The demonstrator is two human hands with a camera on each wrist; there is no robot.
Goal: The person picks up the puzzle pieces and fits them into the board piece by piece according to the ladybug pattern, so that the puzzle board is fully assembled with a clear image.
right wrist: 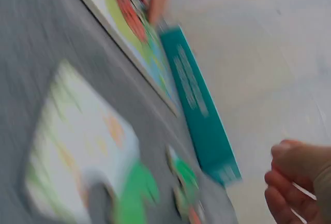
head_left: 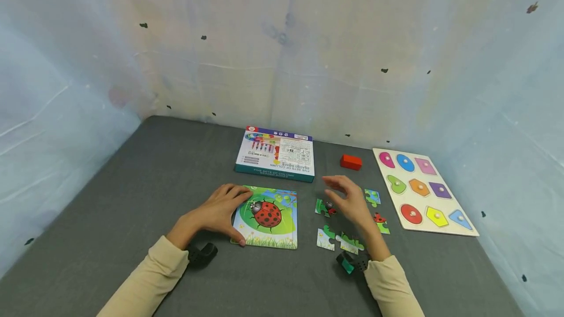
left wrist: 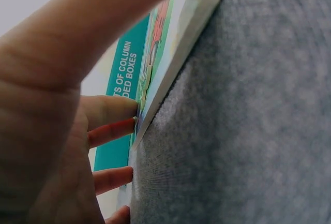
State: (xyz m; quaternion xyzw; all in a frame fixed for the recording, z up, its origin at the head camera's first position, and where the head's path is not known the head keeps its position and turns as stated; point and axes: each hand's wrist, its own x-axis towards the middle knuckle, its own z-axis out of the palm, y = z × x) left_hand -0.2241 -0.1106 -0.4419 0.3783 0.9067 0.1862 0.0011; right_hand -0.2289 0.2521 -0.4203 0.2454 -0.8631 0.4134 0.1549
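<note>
A square ladybug puzzle board (head_left: 272,216) lies flat on the table. My left hand (head_left: 220,212) spans the board's left side, thumb at the near corner and fingers at the far edge. The left wrist view shows those fingers (left wrist: 111,111) spread and fairly straight. My right hand (head_left: 350,202) hovers over loose puzzle pieces, fingers loosely bent, nothing visible in them. Near it lie a green piece (head_left: 322,208), a white and green corner piece (head_left: 325,239), a grassy piece (head_left: 349,244), a blue piece (head_left: 372,196) and a red and green piece (head_left: 381,226).
Behind the board lies a flat teal-edged box (head_left: 275,154). A red block (head_left: 351,162) sits right of it. At the far right is a knobbed shape board (head_left: 423,192). A pale plastic curtain (head_left: 282,62) rises along the back and sides of the grey table (head_left: 176,160).
</note>
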